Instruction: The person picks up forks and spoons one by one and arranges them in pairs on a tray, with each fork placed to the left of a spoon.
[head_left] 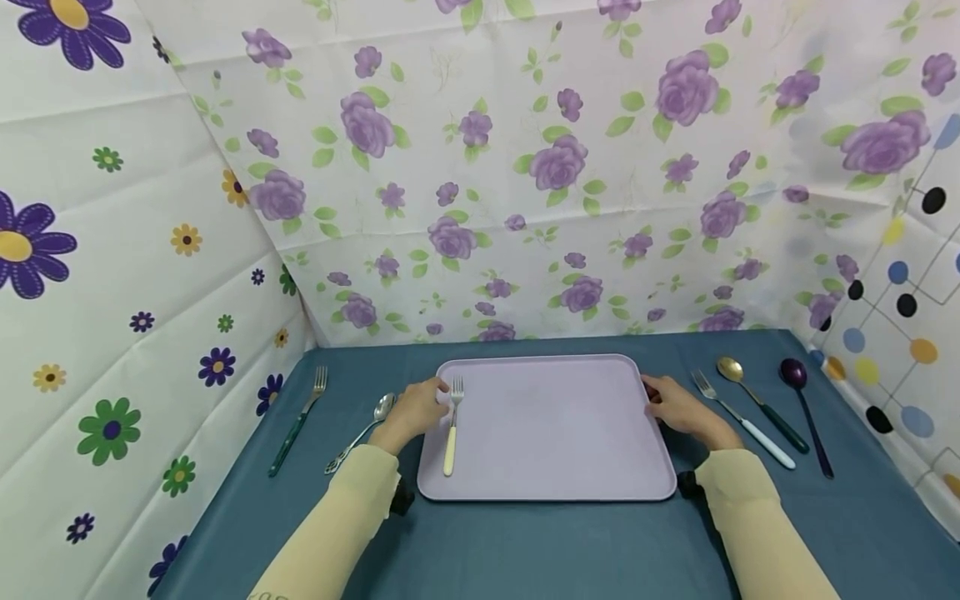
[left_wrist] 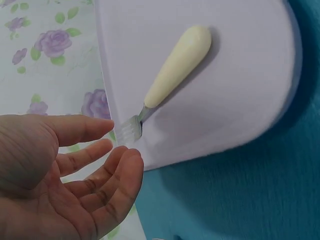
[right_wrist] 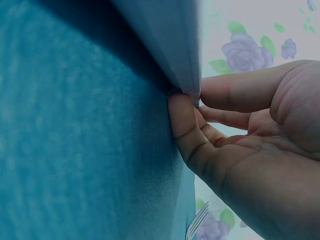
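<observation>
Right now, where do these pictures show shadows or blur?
Head view: soft shadow on the cloth beside the left sleeve; left wrist view: the fork casts soft shadow on the tray; right wrist view: cloth blurred, dark shadow beside the tray.

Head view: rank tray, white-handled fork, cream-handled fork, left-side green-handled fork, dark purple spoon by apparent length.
1. tray
2. white-handled fork
3. dark purple spoon and green-handled fork: look alike, not ranked
4. cream-handled fork
</observation>
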